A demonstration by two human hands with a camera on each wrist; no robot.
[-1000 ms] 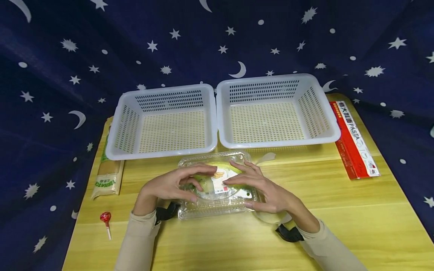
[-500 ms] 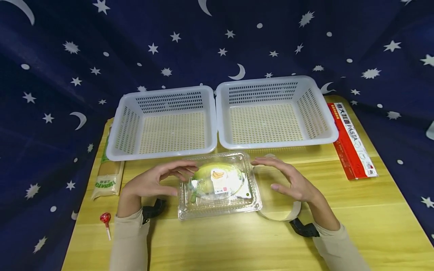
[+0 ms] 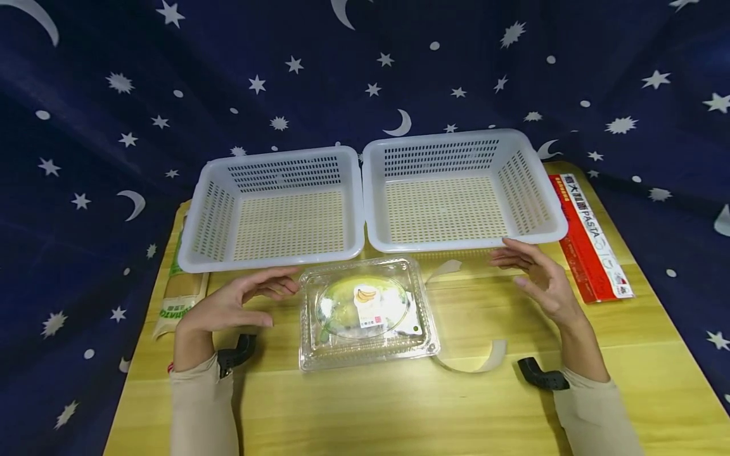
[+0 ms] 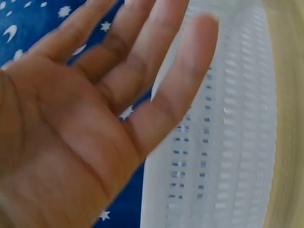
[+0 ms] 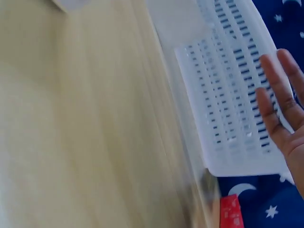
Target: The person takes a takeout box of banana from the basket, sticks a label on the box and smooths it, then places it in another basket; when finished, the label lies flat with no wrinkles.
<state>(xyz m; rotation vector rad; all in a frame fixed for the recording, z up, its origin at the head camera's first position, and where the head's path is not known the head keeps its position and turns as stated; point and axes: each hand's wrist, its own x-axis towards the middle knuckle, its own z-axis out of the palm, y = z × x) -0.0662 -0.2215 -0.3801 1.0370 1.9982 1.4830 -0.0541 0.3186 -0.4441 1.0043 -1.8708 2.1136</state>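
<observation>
A clear plastic clamshell box [image 3: 327,345] lies on the table, with something yellow-green inside and a banana-printed label [image 3: 369,307] on its lid. To its left, apart from it, hovers my left hand [image 3: 234,307], its fingers loosely extended and holding nothing; the left wrist view shows its bare palm [image 4: 66,137]. My right hand [image 3: 538,278] is off to the right, near the front rim of the right basket, fingers relaxed and nothing between them. A curled pale strip [image 3: 493,358], like paper or tape, runs out at the box's right side.
Two white perforated baskets, a left one [image 3: 291,225] and a right one [image 3: 445,209], stand side by side behind the box. A red pasta packet [image 3: 590,247] lies at the right. At the left is a brown-and-green packet [image 3: 179,297]; my left wrist mostly covers a red lollipop.
Both hands have come off the box and spread apart, the left hand leftward and the right hand rightward. The box stays in place, and the lollipop is now mostly hidden.
</observation>
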